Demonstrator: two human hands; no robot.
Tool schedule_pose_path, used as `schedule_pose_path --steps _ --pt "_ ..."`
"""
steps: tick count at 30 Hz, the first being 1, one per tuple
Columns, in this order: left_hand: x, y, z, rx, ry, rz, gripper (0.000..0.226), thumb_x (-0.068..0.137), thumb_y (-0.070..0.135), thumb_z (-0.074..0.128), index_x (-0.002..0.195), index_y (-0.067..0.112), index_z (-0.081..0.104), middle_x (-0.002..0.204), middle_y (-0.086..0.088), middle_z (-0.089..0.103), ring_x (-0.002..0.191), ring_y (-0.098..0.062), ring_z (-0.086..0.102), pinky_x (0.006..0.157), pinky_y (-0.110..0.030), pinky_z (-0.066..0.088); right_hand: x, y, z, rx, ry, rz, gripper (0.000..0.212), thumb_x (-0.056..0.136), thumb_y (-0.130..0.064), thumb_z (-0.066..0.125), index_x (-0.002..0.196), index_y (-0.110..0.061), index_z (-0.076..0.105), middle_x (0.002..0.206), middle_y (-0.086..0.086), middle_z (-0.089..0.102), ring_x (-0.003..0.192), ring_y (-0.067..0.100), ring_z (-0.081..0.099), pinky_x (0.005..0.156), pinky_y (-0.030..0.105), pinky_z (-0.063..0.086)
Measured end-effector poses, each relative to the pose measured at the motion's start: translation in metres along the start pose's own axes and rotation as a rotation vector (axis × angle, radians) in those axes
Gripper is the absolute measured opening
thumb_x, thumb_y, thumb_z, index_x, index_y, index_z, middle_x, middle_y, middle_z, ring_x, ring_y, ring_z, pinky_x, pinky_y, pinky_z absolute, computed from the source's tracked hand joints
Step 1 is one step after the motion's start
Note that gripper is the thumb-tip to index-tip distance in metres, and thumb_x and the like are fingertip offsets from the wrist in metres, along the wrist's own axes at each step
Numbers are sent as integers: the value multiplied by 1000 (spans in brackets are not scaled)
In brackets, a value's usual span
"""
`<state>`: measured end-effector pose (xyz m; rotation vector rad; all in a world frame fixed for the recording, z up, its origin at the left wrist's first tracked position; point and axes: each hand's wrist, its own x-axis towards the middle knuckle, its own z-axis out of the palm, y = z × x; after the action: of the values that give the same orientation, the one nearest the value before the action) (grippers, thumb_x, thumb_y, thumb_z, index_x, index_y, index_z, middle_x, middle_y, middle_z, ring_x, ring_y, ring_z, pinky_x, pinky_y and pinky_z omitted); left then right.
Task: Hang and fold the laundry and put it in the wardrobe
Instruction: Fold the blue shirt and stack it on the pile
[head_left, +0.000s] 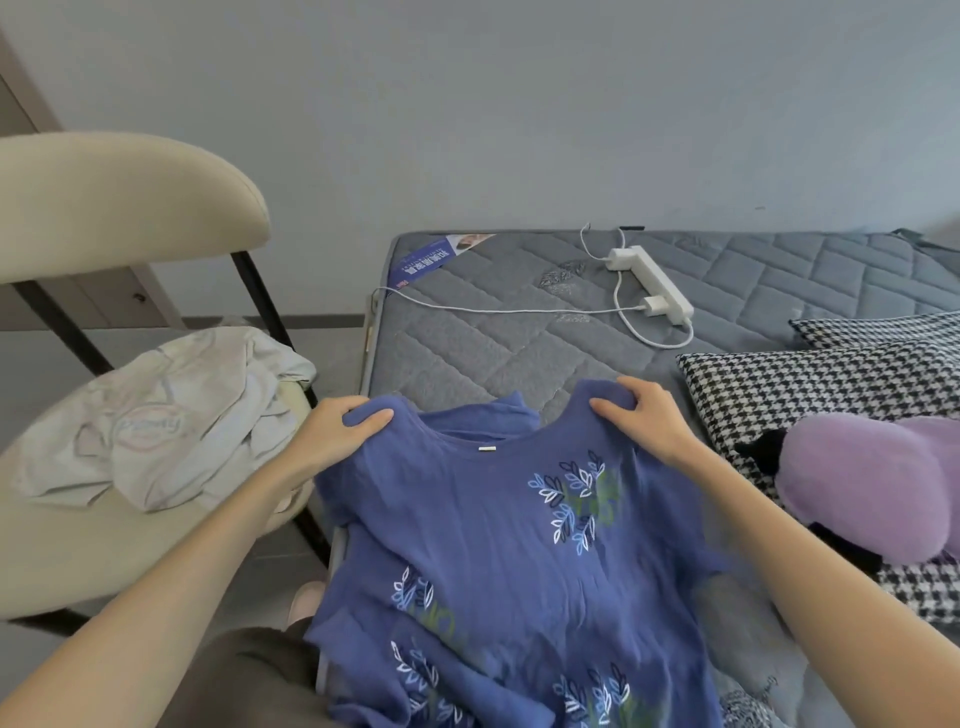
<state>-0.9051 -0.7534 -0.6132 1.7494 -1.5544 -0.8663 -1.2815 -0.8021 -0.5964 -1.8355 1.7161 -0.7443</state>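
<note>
A blue top (498, 561) with white and pale-blue leaf embroidery lies spread over the near end of the grey quilted mattress (493, 338), neckline away from me. My left hand (332, 431) pinches its left shoulder, thumb on top of the cloth. Its right shoulder is gripped the same way by my right hand (644, 421). The lower part of the top bunches in folds toward me and hangs past the mattress edge.
A beige chair (104, 218) on the left holds a crumpled pale garment (171, 421). A white power strip (652, 283) with a charger and cables lies on the mattress. Houndstooth pillows (810, 384) and a purple plush toy (862, 493) sit at right.
</note>
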Motion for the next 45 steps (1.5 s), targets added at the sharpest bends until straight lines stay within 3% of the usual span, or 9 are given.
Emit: schedule_pose_path --steps 5,11,20,24,29,34,38,42,45 --pt "-20 40 -31 -74 91 63 6 90 30 63 93 26 67 87 17 66 84 2 59 68 -9 41 -10 -39 -33 -28 94 -221 43 88 -30 66 66 -12 34 58 -2 37 57 11 35 57 30 29" --pt "-43 81 -74 -63 127 140 6 91 33 63 89 34 68 85 24 66 76 13 60 61 -2 42 -21 -71 -75 -97 141 -271 41 89 -42 61 74 -4 53 68 10 56 72 28 53 70 43 44" --pt "-40 158 -136 -57 218 262 10 87 43 65 81 35 69 71 24 69 67 9 62 58 -9 45 -10 -126 -147 4 294 -355 46 86 -38 65 55 -19 37 51 -5 36 55 13 33 58 34 30" --pt "-24 183 -151 27 327 367 13 90 40 62 89 31 71 90 6 72 85 -13 64 75 -28 49 6 -146 -163 -19 357 -393 46 88 -39 62 58 -19 35 53 -3 35 56 16 34 58 34 29" --pt "-2 185 -147 225 421 372 27 92 45 54 91 23 68 86 0 70 85 -23 62 75 -42 49 39 -143 -153 -125 309 -340 41 96 -35 53 62 -20 35 59 -2 43 64 23 43 61 37 32" --pt "25 161 -118 257 448 357 37 94 39 53 57 33 51 53 11 49 57 -11 44 52 -31 32 73 -111 -117 -189 232 -240 37 99 -33 48 66 -19 36 63 -5 45 72 26 45 68 37 29" --pt "54 132 -96 230 340 313 44 96 39 49 73 2 51 70 -16 57 64 -26 49 58 -34 33 89 -81 -85 -186 215 -127 31 99 -40 42 75 -22 48 73 -7 52 83 23 48 79 36 21" --pt "72 110 -75 264 321 303 46 96 40 50 70 2 47 67 -14 53 64 -30 50 57 -36 34 92 -62 -62 -139 214 -109 25 100 -34 43 101 -15 60 96 3 61 95 24 51 70 30 10" --pt "76 99 -66 237 317 310 38 96 39 52 75 7 56 70 -5 57 65 -20 53 59 -32 40 90 -53 -53 -118 188 -55 26 100 -35 43 80 -20 51 76 -6 52 87 22 46 83 40 25"
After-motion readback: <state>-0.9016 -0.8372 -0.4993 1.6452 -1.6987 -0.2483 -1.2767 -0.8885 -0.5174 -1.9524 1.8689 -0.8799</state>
